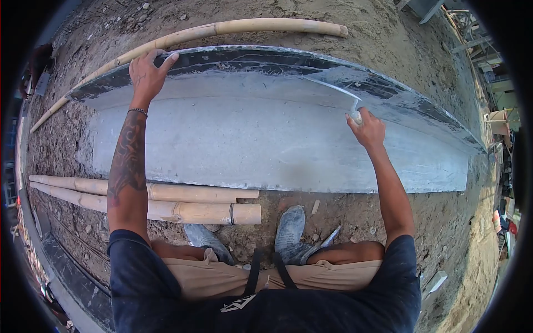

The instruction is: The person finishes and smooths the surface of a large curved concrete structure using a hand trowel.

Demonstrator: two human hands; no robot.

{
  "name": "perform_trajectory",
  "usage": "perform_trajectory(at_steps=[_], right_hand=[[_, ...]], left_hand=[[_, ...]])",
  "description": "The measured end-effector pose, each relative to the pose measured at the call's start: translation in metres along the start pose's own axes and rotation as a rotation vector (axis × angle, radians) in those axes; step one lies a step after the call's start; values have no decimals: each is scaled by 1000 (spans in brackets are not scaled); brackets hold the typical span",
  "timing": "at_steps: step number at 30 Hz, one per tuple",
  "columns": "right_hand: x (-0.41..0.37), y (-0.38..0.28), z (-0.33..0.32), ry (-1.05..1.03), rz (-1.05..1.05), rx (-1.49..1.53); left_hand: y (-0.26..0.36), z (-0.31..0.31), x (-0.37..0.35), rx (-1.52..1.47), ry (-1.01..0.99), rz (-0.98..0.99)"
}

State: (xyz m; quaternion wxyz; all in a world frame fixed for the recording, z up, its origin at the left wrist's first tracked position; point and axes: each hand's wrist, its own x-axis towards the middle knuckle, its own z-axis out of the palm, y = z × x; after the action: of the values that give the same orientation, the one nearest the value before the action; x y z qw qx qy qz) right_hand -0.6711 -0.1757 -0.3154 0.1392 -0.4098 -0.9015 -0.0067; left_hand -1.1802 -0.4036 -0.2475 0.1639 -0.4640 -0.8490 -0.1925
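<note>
My right hand [367, 129] is closed round the handle of a trowel [336, 89], whose narrow blade lies edge-on against the inner face of a dark upright board [233, 57]. Grey cement smears cover much of that face. My left hand [149, 75] rests over the board's top edge further left, with the thumb apart from the fingers and nothing held in it. Below the board stretches a smooth grey concrete slab [222, 139], meeting it along a rounded inner corner. A darker damp patch shows near the slab's front edge.
Two bamboo poles [211, 212] lie on the soil before the slab, left of my boots [290, 230]. Behind the board runs another long bamboo pole [266, 25]. A person [40, 66] is partly visible at the far left. Timber and clutter [483, 50] stand at the right.
</note>
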Motion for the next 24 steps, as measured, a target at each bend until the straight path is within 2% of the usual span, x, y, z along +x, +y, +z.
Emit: perform_trajectory(at_steps=[2,4,5,7,8,10,14,15,17,21,24], right_hand=[[6,-4,13,39,7,44],[5,-9,24,-165,-50,-104],[8,-6,19,-138,-31,-102],[17,-5,12,-183,-152,-88],[16,-3,8,-170,-136,-79],[17,11,-6,48,-136,-3],[3,33,-12,-64,-52,-87],[10,38,-19,-50,-50,-91],[8,42,-32,124,-39,17],[0,46,-20,65,94,28],[9,53,-34,10,53,25]], left_hand=[[0,-1,3,-2,-4,26],[3,-1,0,-3,12,19],[5,-2,-1,-18,3,16],[2,-5,-1,-37,-3,18],[-1,-3,-1,-32,3,39],[0,-3,-1,-25,12,31],[3,-6,1,-37,-36,-2],[3,-6,1,-47,-32,1],[1,-6,-2,-43,-30,2],[8,-9,6,-51,-70,-17],[3,-7,5,-34,-81,-28]])
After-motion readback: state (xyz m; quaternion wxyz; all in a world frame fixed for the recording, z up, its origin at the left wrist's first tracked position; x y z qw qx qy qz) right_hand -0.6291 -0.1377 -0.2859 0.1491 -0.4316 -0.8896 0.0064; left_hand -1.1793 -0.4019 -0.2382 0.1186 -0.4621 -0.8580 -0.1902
